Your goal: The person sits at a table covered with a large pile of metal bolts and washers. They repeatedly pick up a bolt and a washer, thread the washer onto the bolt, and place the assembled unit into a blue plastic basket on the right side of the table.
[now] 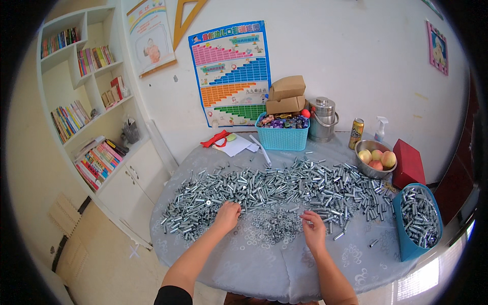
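Observation:
A wide heap of silvery metal bolts and sleeves (274, 188) spreads across the table. In front of its middle lies a pile of small washers (277, 226). My left hand (227, 216) is at the heap's near edge, left of the washers, its fingers curled together at the bolts. On the other side of the washers, my right hand (313, 229) has its thumb and fingers drawn together. What either hand pinches is too small or hidden to make out. A blue plastic basket (398, 218) full of metal sleeves stands to the right.
The table wears a grey patterned cloth (244, 269). Along its back are a light-blue basket (282, 139) of small packets with cardboard boxes, a metal canister (322, 122), a can (356, 133), a spray bottle (380, 129), a fruit bowl (373, 172) and a red box (408, 163).

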Demonstrator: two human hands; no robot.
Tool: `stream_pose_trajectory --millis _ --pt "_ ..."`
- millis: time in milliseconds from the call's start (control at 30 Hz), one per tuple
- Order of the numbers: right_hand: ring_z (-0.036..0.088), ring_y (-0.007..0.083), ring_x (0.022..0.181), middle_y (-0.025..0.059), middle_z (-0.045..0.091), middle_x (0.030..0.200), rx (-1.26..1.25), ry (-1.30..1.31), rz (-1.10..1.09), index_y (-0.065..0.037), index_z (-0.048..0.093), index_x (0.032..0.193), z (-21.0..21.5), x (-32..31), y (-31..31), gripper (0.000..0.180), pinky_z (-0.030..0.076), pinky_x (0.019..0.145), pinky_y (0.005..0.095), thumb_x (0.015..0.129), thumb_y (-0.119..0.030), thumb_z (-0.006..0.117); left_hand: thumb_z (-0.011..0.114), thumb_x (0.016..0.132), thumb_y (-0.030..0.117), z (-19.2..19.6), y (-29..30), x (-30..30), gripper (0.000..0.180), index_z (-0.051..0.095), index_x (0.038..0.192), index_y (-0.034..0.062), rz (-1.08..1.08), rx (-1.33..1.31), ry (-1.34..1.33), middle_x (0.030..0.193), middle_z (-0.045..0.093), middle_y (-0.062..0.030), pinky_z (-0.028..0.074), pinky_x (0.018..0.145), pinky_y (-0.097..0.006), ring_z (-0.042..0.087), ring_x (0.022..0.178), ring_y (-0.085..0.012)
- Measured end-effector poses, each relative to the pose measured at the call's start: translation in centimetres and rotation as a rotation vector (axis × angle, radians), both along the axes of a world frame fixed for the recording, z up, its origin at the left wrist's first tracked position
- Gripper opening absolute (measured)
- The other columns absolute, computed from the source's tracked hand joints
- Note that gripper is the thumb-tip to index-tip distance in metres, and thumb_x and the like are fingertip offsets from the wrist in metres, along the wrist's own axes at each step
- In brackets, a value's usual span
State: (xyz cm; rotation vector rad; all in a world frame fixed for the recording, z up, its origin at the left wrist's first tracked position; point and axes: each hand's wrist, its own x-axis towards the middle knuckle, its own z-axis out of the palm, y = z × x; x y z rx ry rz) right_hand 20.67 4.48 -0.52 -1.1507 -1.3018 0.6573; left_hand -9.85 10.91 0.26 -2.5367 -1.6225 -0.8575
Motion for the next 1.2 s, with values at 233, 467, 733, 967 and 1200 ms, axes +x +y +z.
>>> stream_pose_trajectory --millis 233,467,733,967,1200 --pt "0.058 0.0149 0.086 0.0083 0.058 0.104 -0.016 0.044 0.05 -0.005 0.065 0.089 -0.6 0.1 0.4 0.016 0.046 0.065 0.0229 0.077 0.002 0.057 0.059 0.07 0.0 0.3 -0.2 0.8 0.01 0.061 0.079 0.004 0.113 -0.04 -0.004 0.077 0.059 -0.0126 0.045 0.071 -0.04 0.054 0.083 -0.0317" --pt "0.056 0.0105 0.081 0.0058 0.06 0.098 -0.015 0.027 0.084 -0.004 0.065 0.089 -1.0 -0.4 0.2 0.013 0.045 0.066 0.0209 0.08 0.002 0.057 0.059 0.069 -0.002 0.3 -0.9 0.6 0.014 0.062 0.082 0.0025 0.121 -0.07 -0.06 0.079 0.059 -0.0166 0.046 0.071 -0.04 0.055 0.081 -0.033" --pt "0.057 0.0101 0.081 0.0044 0.062 0.093 -0.111 0.021 0.178 -0.004 0.063 0.096 -1.2 -0.7 -0.3 0.017 0.046 0.069 0.0218 0.08 -0.001 0.059 0.07 0.069 0.001 1.1 -2.9 3.0 0.031 0.059 0.098 0.0025 0.096 -0.363 -0.834 0.086 0.064 -0.0083 0.049 0.066 -0.026 0.06 0.075 -0.0127" --pt "0.058 0.0115 0.082 0.0054 0.062 0.097 -0.182 0.022 0.359 -0.005 0.062 0.104 2.2 -2.5 -2.4 0.024 0.047 0.07 0.0243 0.08 -0.008 0.063 0.066 0.074 -0.001 0.5 -7.4 10.0 0.032 0.055 0.105 -0.0004 -0.197 -0.783 -1.333 0.093 0.061 -0.0067 0.046 0.075 -0.022 0.057 0.083 -0.0103" --pt "0.058 0.0111 0.08 0.0071 0.063 0.091 -0.179 0.076 0.426 -0.006 0.059 0.109 1.4 -2.4 -2.2 0.031 0.047 0.069 0.0236 0.079 -0.005 0.063 0.065 0.075 -0.004 -0.8 -8.3 11.3 0.037 0.053 0.11 -0.0001 -0.22 -0.794 -1.36 0.093 0.06 -0.007 0.048 0.074 -0.023 0.057 0.084 -0.0113"
